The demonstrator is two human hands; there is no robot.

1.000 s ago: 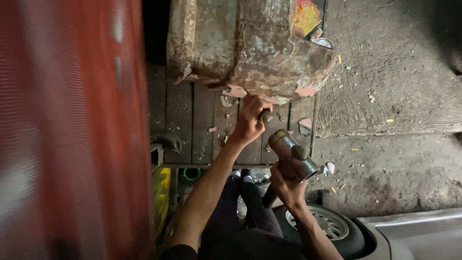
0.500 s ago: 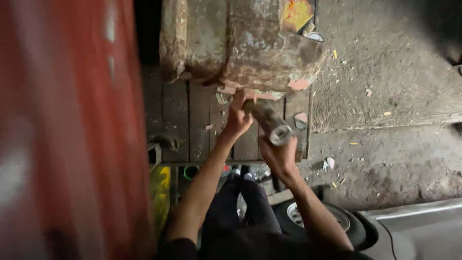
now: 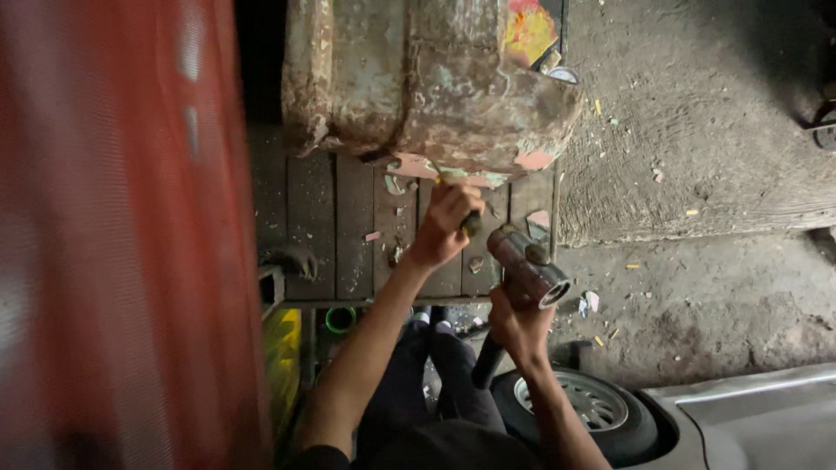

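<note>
A large rusty metal tank (image 3: 435,87) with peeling paint lies on a dark wooden-plank platform (image 3: 348,226). My left hand (image 3: 446,224) is closed around a short chisel (image 3: 471,223), whose tip is pressed against the tank's lower edge. Just below and to the right, my right hand (image 3: 515,320) grips the dark handle of a heavy hammer. The cylindrical hammer head (image 3: 528,265) is raised a short way back from the chisel's end. Paint flakes lie on the planks near the chisel.
A blurred red surface (image 3: 122,235) fills the left side. A dusty concrete floor (image 3: 697,174) strewn with chips stretches to the right. A car wheel (image 3: 582,407) and grey body panel (image 3: 749,418) sit at the lower right. My legs are below the platform.
Half a second ago the hammer head was up against the chisel near the tank; it has since drawn back down and to the right. My left hand still holds the chisel in place.
</note>
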